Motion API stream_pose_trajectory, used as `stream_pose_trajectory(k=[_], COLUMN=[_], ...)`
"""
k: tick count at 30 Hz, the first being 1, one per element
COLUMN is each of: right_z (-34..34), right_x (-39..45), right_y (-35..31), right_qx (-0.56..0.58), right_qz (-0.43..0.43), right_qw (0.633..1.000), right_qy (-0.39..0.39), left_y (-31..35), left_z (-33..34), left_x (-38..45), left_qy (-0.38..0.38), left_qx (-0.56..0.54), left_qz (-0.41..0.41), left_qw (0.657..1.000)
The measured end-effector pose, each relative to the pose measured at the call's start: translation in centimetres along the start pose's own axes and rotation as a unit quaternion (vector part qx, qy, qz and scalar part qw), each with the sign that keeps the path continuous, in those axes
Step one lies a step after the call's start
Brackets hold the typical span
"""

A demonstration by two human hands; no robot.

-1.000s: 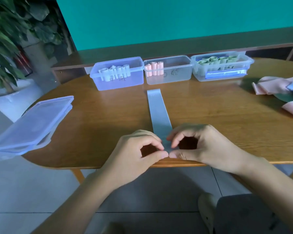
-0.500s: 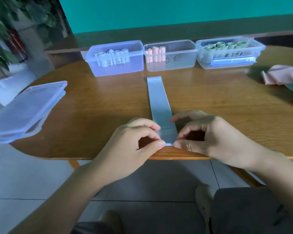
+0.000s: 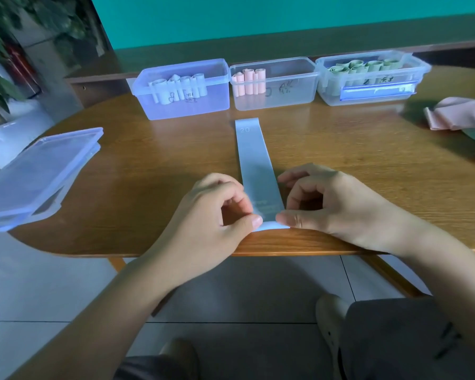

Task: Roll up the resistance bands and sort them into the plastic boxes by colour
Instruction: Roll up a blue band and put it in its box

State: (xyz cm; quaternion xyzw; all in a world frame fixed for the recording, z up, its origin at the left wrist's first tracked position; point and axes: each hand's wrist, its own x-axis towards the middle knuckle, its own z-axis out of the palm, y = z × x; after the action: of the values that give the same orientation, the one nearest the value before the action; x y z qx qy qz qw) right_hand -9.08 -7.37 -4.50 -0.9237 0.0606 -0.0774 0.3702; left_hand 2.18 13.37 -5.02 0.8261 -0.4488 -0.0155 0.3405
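A pale blue resistance band (image 3: 254,160) lies flat on the wooden table (image 3: 148,171), running from the boxes toward me. My left hand (image 3: 211,215) and my right hand (image 3: 332,201) each pinch a corner of its near end at the table's front edge. Three plastic boxes stand in a row at the back. The blue-tinted box (image 3: 184,105) holds rolled pale blue bands, the clear middle box (image 3: 285,97) holds pink rolls, and the right box (image 3: 373,90) holds green rolls.
Stacked box lids (image 3: 36,174) overhang the table's left edge. Loose pink and green bands (image 3: 461,113) lie in a heap at the right edge. A potted plant (image 3: 0,64) stands on the floor at the left.
The view has shifted down and closer. My fingers have moved apart from the band's middle to its two near corners, and more of the near end now shows.
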Motion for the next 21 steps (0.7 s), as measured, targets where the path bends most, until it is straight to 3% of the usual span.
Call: stream_pose_trajectory(k=[5,12,21], right_z=[0.2,0.4,0.7], right_x=[-0.2,-0.8,-0.7], right_y=[0.1,0.5,0.5], right_qx=[0.047,-0.031,-0.056], right_qz=[-0.068,-0.123,-0.157], right_qw=[0.996,0.992,0.986], right_qy=[-0.019,-0.026,0.004], left_y=[0.1,-0.1,0.1], left_z=[0.1,0.0,0.2], left_x=[0.1,-0.4,0.0], left_qy=[-0.027,-0.029,-0.024], left_qx=[0.002,0.061,0.067], left_qz=[0.056,0.137,0.107], left_qw=[0.998,0.988,0.992])
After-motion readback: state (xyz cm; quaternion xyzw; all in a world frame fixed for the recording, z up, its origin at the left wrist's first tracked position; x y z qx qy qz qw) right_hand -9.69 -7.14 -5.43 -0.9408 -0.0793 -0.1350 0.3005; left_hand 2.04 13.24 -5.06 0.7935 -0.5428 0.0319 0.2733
